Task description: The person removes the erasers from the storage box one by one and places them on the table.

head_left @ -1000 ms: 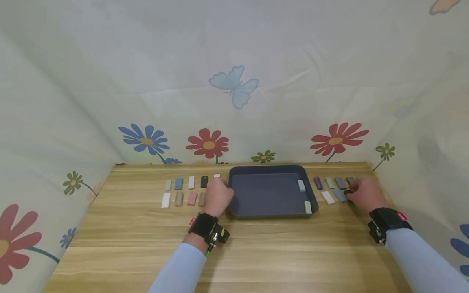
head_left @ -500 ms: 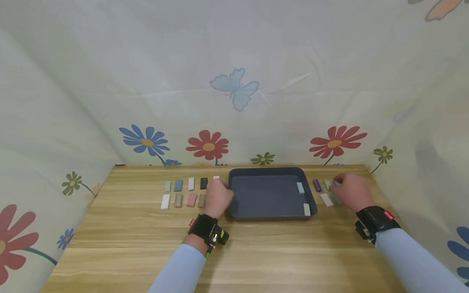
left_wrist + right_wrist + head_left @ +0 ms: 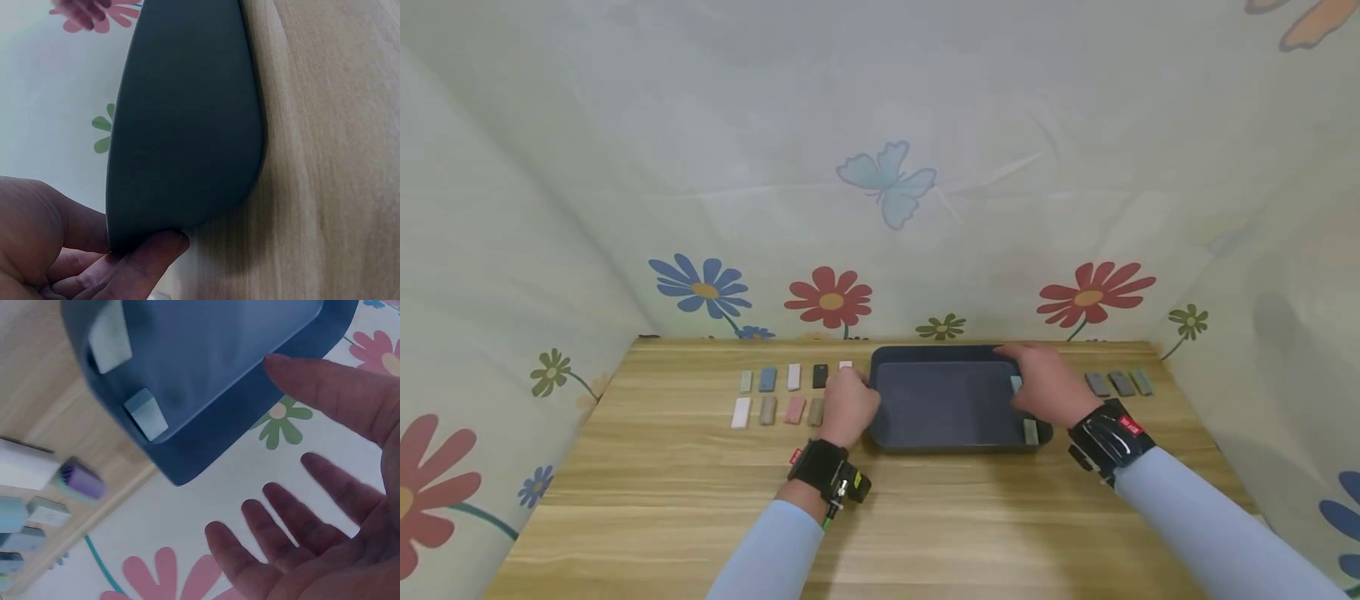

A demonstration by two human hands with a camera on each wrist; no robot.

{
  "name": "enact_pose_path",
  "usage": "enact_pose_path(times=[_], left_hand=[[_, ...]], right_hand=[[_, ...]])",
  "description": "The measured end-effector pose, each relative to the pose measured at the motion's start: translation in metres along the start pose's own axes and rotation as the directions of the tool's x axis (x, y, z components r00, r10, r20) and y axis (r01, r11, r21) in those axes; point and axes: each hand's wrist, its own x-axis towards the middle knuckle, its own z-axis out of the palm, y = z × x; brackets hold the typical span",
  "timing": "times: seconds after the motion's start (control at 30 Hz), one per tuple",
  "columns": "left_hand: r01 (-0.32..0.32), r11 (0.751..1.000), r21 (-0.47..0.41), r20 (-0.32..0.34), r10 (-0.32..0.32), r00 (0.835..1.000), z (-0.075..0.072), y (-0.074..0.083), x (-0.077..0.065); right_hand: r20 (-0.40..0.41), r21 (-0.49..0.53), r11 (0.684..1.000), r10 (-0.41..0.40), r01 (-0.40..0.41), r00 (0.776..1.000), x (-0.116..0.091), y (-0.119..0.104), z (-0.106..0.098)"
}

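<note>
My left hand grips the left wall of the dark grey tray. In the left wrist view, its thumb lies on the outside of the tray and the other fingers curl at the rim. My right hand hovers over the tray's right end, holding nothing. The right wrist view shows its fingers spread apart, the thumb stretched over the tray's far wall. Inside the tray's right end sit a light blue block and a pale green block, both small and rectangular.
Left of the tray, two rows hold several small blocks, among them a pink one and a black one. Right of it are grey blocks, a purple block and a white block. A flowered cloth walls the table's back.
My right hand has moved left from the blocks on the right to above the tray's right end, and its fingers have spread. My left hand keeps its grip on the tray.
</note>
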Motion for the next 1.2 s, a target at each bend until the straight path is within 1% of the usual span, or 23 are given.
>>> enact_pose_path(times=[0.1, 0.2, 0.3, 0.4, 0.53, 0.73, 0.87, 1.07, 1.2], left_hand=[[0.009, 1.000, -0.003, 0.011, -0.009, 1.000, 0.000, 0.001, 0.000], [0.014, 1.000, -0.009, 0.018, -0.014, 1.000, -0.001, 0.002, 0.000], [0.011, 1.000, -0.011, 0.015, -0.011, 1.000, -0.001, 0.003, -0.001], [0.000, 1.000, -0.010, 0.011, 0.000, 1.000, -0.001, 0.003, -0.001], [-0.006, 1.000, -0.012, 0.011, 0.006, 1.000, 0.000, 0.003, -0.002], [0.000, 1.000, -0.007, 0.015, 0.000, 1.000, -0.001, 0.003, -0.002], [0.005, 1.000, -0.001, 0.019, -0.005, 1.000, -0.001, 0.003, -0.003], [-0.007, 1.000, -0.003, 0.013, 0.007, 1.000, -0.003, 0.004, -0.004], [0.000, 1.000, -0.004, 0.012, 0.000, 1.000, -0.003, 0.005, -0.003]], right_hand=[[0.017, -0.013, 0.998, -0.060, 0.060, 0.998, 0.003, -0.005, 0.001], [0.042, -0.035, 0.991, -0.130, 0.131, 0.991, 0.005, -0.006, 0.003], [0.070, -0.072, 0.979, -0.187, 0.192, 0.980, 0.008, -0.003, 0.007], [0.101, -0.115, 0.967, -0.218, 0.229, 0.971, 0.011, 0.002, 0.011], [0.126, -0.177, 0.951, -0.233, 0.253, 0.964, 0.014, 0.010, 0.018], [0.131, -0.265, 0.930, -0.226, 0.254, 0.965, 0.019, 0.021, 0.028], [0.127, -0.330, 0.907, -0.231, 0.261, 0.965, 0.021, 0.029, 0.038], [0.098, -0.390, 0.869, -0.291, 0.306, 0.952, 0.024, 0.030, 0.048], [0.104, -0.425, 0.854, -0.283, 0.300, 0.953, 0.027, 0.029, 0.052]])
